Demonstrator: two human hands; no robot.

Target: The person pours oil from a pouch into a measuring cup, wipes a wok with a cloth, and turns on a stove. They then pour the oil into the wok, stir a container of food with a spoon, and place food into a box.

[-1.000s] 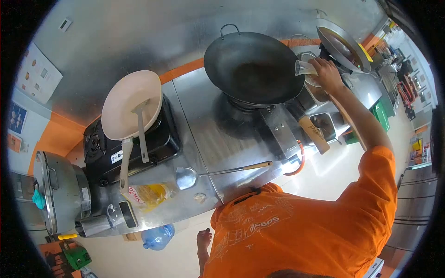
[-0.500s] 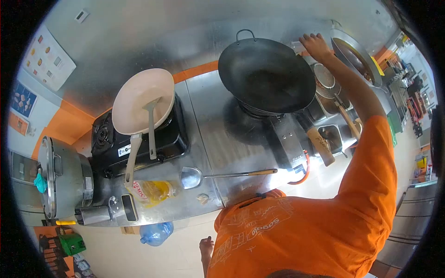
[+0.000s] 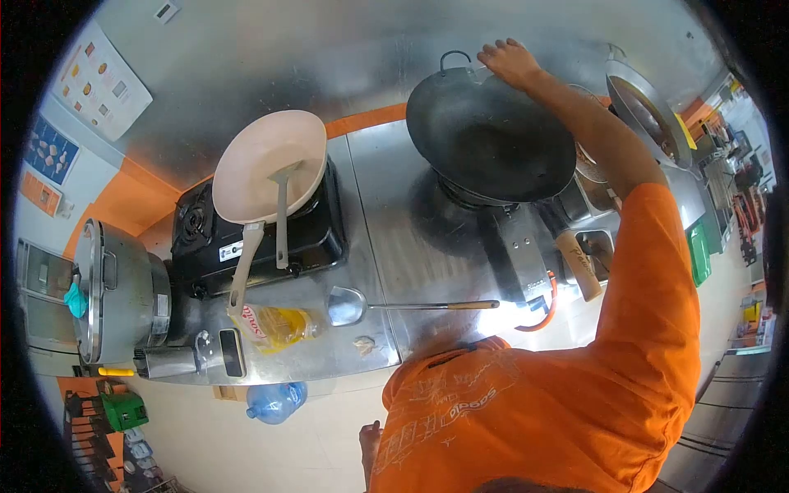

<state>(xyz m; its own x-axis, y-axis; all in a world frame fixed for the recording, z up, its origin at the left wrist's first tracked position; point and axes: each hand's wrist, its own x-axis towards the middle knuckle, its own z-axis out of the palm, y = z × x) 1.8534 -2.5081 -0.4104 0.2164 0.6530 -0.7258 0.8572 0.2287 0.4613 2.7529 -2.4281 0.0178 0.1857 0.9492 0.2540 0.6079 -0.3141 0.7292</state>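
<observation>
My right hand (image 3: 509, 64) is over the back rim of the large black wok (image 3: 493, 140), its fingers closed on a small clear container (image 3: 479, 75) that is partly hidden. The wok sits tilted on a burner, its wooden-wrapped handle (image 3: 579, 264) pointing toward the front right. Low in the view, beside the orange shirt, my left hand (image 3: 370, 437) hangs with curled fingers and nothing visible in it. A long-handled ladle (image 3: 348, 306) lies on the steel counter. To the left, a pale pan (image 3: 263, 164) holds a metal spatula (image 3: 283, 209) on the black stove.
An oil bottle (image 3: 283, 327), a phone (image 3: 232, 353) and a crumpled scrap (image 3: 364, 345) lie near the counter's front edge (image 3: 312, 380). A big lidded pot (image 3: 123, 287) stands at the left. Strainers and steel containers (image 3: 595, 246) are right of the wok, with another wok (image 3: 649, 111) behind.
My right hand has moved left with the clear container, from the wok's right side to above its back rim. The camera view has shifted slightly. My left hand still hangs low.
</observation>
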